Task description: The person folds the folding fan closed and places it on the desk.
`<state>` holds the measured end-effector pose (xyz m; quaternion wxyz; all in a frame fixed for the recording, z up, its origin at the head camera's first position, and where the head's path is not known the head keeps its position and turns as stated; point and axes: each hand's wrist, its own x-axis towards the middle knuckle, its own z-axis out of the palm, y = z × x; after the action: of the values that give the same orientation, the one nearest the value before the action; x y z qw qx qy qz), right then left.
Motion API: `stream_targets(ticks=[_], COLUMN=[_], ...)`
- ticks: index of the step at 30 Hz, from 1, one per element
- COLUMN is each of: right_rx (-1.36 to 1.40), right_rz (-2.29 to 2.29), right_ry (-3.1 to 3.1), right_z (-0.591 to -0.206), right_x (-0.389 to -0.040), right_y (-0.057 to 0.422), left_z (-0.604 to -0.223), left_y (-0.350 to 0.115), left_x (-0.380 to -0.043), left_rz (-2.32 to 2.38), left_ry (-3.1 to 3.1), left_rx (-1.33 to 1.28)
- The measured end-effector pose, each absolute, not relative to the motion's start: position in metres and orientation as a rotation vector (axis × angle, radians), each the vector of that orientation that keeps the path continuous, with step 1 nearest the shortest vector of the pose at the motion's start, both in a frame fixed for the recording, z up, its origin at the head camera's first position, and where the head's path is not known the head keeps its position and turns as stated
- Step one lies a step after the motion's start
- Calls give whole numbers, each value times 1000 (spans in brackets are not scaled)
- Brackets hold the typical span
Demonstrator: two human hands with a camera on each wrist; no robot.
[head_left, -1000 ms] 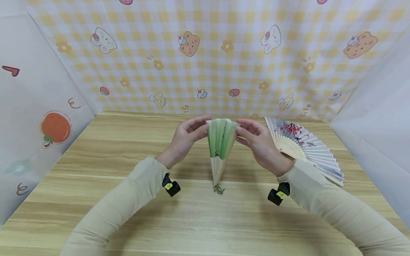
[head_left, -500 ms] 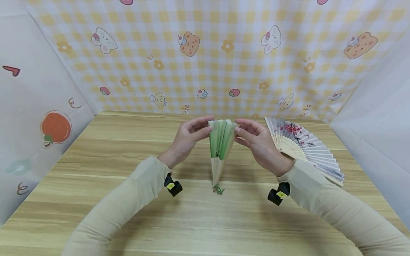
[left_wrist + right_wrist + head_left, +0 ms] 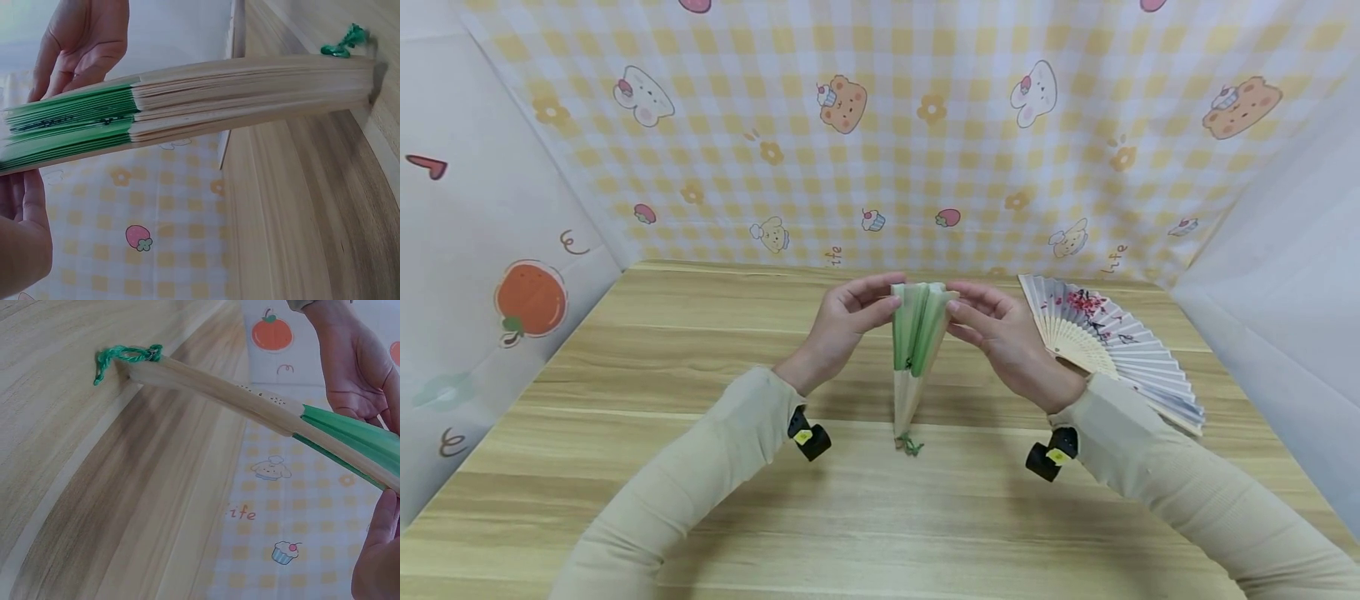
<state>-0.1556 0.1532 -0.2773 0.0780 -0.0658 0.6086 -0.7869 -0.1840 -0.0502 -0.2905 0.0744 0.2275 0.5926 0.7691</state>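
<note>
A partly folded green folding fan [image 3: 915, 346] with pale wooden ribs stands upright in the head view, its narrow pivot end down at the table. A green knotted cord [image 3: 909, 446] hangs from that end. My left hand [image 3: 844, 321] pinches the upper left side between thumb and fingers. On the upper right edge, my right hand [image 3: 1003, 333] pinches in the same way. In the left wrist view the bunched wooden ribs [image 3: 250, 90] and green pleats show edge-on. A flat outer rib [image 3: 231, 403] faces the right wrist view.
To the right, behind my right wrist, a spread white folding fan [image 3: 1138, 362] with pink blossoms lies on the wooden table [image 3: 850, 533]. A yellow checked cloth [image 3: 895, 158] hangs along the back, with white sheets at both sides.
The green fan has become narrower as my left hand moved slightly right, bringing its sides closer together. Its pivot end shifted a little left. My right hand has hardly moved.
</note>
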Motion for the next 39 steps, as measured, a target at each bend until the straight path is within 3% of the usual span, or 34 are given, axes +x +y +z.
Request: stream_targets(ticks=[39], right_rx=[-288], right_rz=[-2348], right_ry=[1750], right_z=[-286], right_x=[-153], right_y=[152], left_z=[-289], left_y=[-45], left_x=[-179], left_rz=[2256], left_ry=[1777], left_rx=[675])
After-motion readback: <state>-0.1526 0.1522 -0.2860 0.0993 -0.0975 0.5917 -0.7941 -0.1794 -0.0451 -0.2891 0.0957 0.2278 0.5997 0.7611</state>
